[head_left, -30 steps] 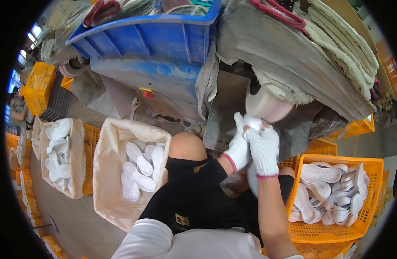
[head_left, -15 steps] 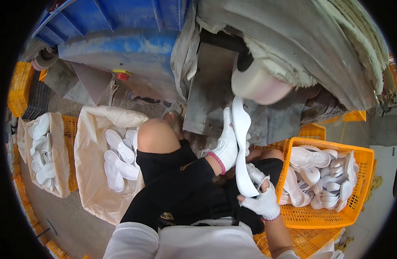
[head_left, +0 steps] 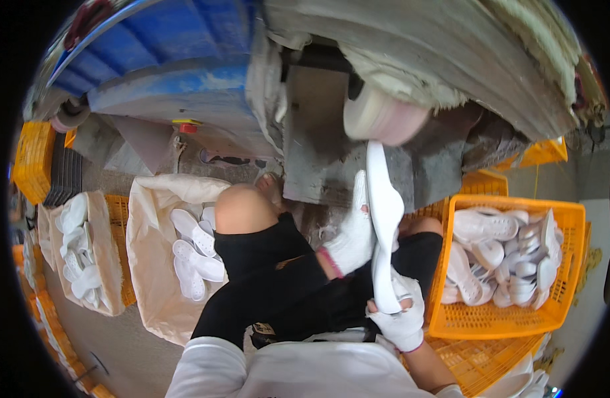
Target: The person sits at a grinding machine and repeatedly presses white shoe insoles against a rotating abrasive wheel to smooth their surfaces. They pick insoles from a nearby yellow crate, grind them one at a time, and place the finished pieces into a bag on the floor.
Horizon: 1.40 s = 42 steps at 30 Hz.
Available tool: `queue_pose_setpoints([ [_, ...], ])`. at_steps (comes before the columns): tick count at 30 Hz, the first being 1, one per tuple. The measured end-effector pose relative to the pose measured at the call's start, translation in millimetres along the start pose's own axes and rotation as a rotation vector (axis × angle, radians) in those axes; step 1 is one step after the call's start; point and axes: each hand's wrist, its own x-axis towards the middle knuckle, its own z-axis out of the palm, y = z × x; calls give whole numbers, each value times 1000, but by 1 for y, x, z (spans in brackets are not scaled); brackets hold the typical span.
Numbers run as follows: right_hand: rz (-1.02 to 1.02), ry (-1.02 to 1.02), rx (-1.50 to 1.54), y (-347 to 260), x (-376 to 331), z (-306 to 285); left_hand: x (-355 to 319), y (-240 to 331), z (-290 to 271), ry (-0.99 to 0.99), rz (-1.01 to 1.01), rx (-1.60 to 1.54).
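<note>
A long white shoe sole (head_left: 384, 212) stands nearly upright in my grip, its edge turned toward me. Its far tip meets the lower rim of a whitish-pink round wheel (head_left: 388, 118), which looks blurred. My left hand (head_left: 353, 235), in a white knitted glove with a pink cuff, holds the sole's left side around the middle; some of its fingers are hidden behind it. The near end is pinched by my right hand (head_left: 403, 318), also gloved, with bare fingertips showing.
On the right, an orange crate (head_left: 497, 326) holds many white soles. A cloth-lined container (head_left: 149, 265) with several soles stands left of my knee, and another lined crate (head_left: 112, 278) farther left. Grey cloth (head_left: 444, 46) hangs over the wheel; a blue machine panel (head_left: 185, 86) is at upper left.
The sole has turned slightly, its near end shifting right and toward me. My hands moved with it, still holding on. The whole view has shifted a little.
</note>
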Motion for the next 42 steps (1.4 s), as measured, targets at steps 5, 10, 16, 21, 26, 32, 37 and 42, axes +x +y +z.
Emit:
queue_pose_setpoints([
  [5,457,-28,1152,9,2,-9,-16,55,-6,-249,137,25],
  [10,594,-8,1301,-32,67,-4,26,86,20,-191,132,-148],
  [16,465,129,1120,-65,111,8,58,83,17,-129,298,-87],
  [21,395,159,1133,-77,147,1,88,93,19,-3,523,110],
  [26,341,30,634,-39,102,-1,59,84,-9,-198,330,-120],
  [32,450,-79,910,-7,11,-7,-10,65,-20,-192,140,-88],
  [37,538,-54,804,-30,50,1,16,84,7,-231,279,-132],
  [42,287,-213,521,-45,39,7,-8,84,1,-196,395,262],
])
